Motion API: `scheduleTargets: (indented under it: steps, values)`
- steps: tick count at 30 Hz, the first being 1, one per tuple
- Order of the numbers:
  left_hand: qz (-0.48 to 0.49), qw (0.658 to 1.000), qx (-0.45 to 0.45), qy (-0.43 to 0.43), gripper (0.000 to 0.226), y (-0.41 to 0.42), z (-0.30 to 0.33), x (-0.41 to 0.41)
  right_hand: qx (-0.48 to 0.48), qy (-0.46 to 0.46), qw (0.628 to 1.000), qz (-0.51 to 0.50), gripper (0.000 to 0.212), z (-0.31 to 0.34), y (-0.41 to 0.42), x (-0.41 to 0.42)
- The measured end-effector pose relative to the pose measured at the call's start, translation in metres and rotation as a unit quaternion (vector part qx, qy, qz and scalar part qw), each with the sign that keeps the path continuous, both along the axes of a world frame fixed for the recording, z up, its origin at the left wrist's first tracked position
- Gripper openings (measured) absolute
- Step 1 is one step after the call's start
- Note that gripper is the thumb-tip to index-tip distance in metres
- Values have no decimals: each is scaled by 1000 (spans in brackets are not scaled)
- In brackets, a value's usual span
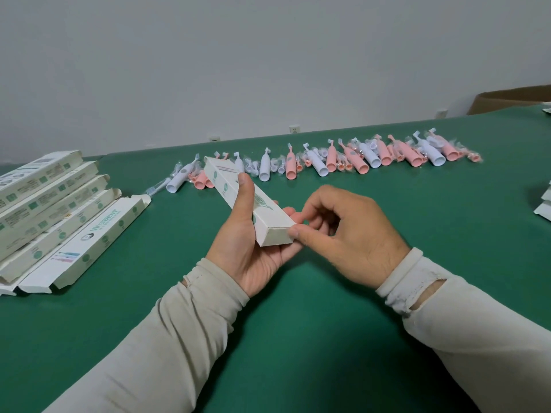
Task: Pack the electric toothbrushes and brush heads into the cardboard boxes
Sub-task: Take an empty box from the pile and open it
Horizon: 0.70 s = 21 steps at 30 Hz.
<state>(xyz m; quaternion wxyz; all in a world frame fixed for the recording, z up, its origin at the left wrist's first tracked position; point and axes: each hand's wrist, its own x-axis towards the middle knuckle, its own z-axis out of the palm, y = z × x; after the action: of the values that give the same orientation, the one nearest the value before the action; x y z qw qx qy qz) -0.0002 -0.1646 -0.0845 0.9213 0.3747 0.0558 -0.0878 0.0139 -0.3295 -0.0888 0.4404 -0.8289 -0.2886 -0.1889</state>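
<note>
The left hand [249, 234] grips a long white cardboard box [238, 198] above the middle of the green surface [298, 338], thumb laid along the top face and fingers wrapped underneath. The box runs diagonally, its near end pointing right and toward the viewer, its far end reaching the row of toothbrushes [343, 158]. The right hand [337, 234] meets that near end, thumb and curled fingertips pinching the right corner of the end flap, which lies folded shut (whether it is fully tucked in cannot be told).

Beyond the hands, pink and white toothbrush handles and small brush heads in clear wrappers lie in a loose line across the far part of the surface, from just behind the box out to the right. At the near left, a stack of boxes [50, 204] of the same kind lies side by side, several with end flaps sticking out. A brown carton [507, 101] sits at the far right edge, and more white packaging [544, 204] shows at the right border. Both arms wear pale sleeves.
</note>
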Motion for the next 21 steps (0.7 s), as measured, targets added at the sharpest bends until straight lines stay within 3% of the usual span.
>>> scheduleTargets:
  steps: [2,5,7,11,14,18,21]
  values:
    - [3,999,51,-6,86,1,2,0,8,35,999,23,13,-2,0,3]
    - [59,965,245,-68,72,4,2,1,80,105,990,53,10,-3,-2,7]
    - [78,912,382,-131,52,10,-1,-1,130,111,985,28,9,-1,-3,10]
    - [108,743,622,-223,45,26,-10,5,239,149,959,-21,8,4,-5,14]
    - [101,684,688,-221,50,34,-14,8,346,189,919,-23,3,10,-9,17]
    - [95,604,763,-209,57,39,-16,9,444,225,866,56,40,18,-22,20]
    - [137,546,805,-187,59,40,-13,8,435,226,870,57,40,20,-24,20]
